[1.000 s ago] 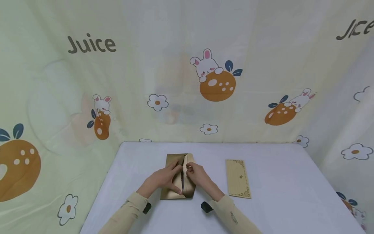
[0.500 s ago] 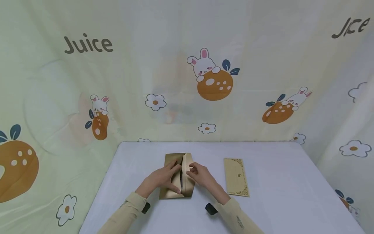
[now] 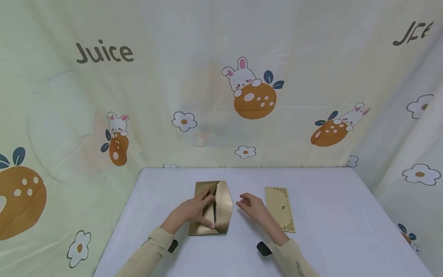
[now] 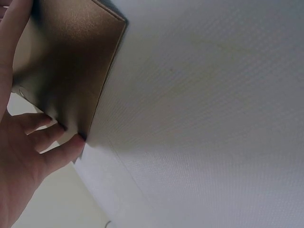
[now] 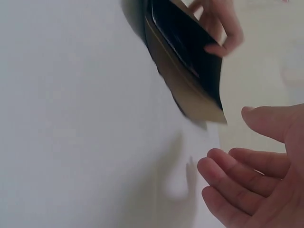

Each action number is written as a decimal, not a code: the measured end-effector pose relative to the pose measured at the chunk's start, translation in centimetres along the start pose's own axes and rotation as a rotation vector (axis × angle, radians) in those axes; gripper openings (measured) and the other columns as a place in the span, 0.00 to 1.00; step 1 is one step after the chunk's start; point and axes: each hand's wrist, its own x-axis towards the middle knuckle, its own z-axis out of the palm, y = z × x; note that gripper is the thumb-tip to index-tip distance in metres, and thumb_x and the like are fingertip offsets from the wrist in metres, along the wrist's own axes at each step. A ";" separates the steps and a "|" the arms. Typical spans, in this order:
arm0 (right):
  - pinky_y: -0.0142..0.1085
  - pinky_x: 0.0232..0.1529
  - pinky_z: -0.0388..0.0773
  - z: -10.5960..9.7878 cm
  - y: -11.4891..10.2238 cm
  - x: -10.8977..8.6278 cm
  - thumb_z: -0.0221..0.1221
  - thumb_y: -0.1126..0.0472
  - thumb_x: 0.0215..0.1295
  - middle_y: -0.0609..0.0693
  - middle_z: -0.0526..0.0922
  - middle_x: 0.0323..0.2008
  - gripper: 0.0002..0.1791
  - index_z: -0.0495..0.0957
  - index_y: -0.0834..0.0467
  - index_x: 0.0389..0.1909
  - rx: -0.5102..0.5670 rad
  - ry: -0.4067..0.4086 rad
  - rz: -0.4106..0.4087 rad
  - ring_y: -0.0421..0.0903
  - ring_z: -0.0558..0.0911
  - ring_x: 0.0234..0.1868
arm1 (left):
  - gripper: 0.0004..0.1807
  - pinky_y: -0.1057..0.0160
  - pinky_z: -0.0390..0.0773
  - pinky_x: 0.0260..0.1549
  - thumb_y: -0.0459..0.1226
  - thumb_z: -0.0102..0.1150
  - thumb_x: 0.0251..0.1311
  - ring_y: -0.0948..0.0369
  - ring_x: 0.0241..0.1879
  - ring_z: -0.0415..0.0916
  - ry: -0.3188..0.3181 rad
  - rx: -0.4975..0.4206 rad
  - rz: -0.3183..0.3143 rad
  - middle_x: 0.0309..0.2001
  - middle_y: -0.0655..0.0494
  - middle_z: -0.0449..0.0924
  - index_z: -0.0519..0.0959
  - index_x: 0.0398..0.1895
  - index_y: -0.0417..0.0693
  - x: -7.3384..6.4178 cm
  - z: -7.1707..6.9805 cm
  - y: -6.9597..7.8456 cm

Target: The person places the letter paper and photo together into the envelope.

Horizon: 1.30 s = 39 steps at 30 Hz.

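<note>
A gold envelope (image 3: 202, 187) lies on the white table with its flap (image 3: 226, 209) folded out to the right and its mouth gaping. My left hand (image 3: 192, 211) spreads over the body and grips the panel at the mouth, thumb near the lower end. In the left wrist view, its fingertips (image 4: 78, 138) bend over the envelope's edge. The right wrist view shows the dark inside (image 5: 185, 42) of the envelope, with the left thumb at the rim. My right hand (image 3: 253, 207) hovers between flap and card, fingers loosely bent, holding nothing.
A pale yellow card (image 3: 278, 206) with ornate brown corner patterns lies right of the envelope, partly behind the right wrist. The white table (image 3: 328, 215) ends at a printed curtain (image 3: 207, 84) along the back.
My right hand has let go of the flap and moved right, away from the envelope. The flap lies flatter and reaches farther right. The left hand stays in place.
</note>
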 end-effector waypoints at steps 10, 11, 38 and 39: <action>0.49 0.53 0.80 -4.2 3.8 -0.8 0.61 0.56 0.71 0.57 0.85 0.45 0.23 0.76 0.68 0.59 -0.026 0.027 0.081 0.54 0.84 0.49 | 0.53 0.45 0.81 0.47 0.72 0.70 0.38 0.39 0.69 0.68 -0.007 0.014 -0.007 0.79 0.36 0.46 0.60 0.67 0.64 0.0 -0.1 0.0; 0.49 0.54 0.79 -4.7 4.2 -0.9 0.61 0.56 0.71 0.58 0.85 0.46 0.24 0.76 0.69 0.59 -0.023 0.028 0.084 0.55 0.83 0.50 | 0.53 0.45 0.81 0.47 0.71 0.70 0.38 0.39 0.69 0.67 -0.009 0.012 -0.009 0.80 0.36 0.45 0.60 0.67 0.64 -0.1 -0.1 0.0; 0.68 0.58 0.67 -7.9 9.1 -2.7 0.66 0.57 0.63 0.88 0.57 0.60 0.54 0.41 0.80 0.71 -0.232 0.083 0.258 0.86 0.63 0.59 | 0.53 0.43 0.80 0.49 0.70 0.71 0.40 0.38 0.70 0.66 -0.004 -0.002 0.005 0.79 0.34 0.45 0.61 0.68 0.62 -0.2 -0.3 0.4; 0.67 0.57 0.68 -8.1 9.4 -2.7 0.66 0.57 0.64 0.87 0.59 0.59 0.51 0.44 0.80 0.71 -0.220 0.082 0.263 0.84 0.65 0.58 | 0.53 0.43 0.80 0.49 0.70 0.71 0.40 0.38 0.70 0.65 -0.006 -0.003 0.005 0.79 0.34 0.45 0.61 0.68 0.62 -0.2 -0.3 0.4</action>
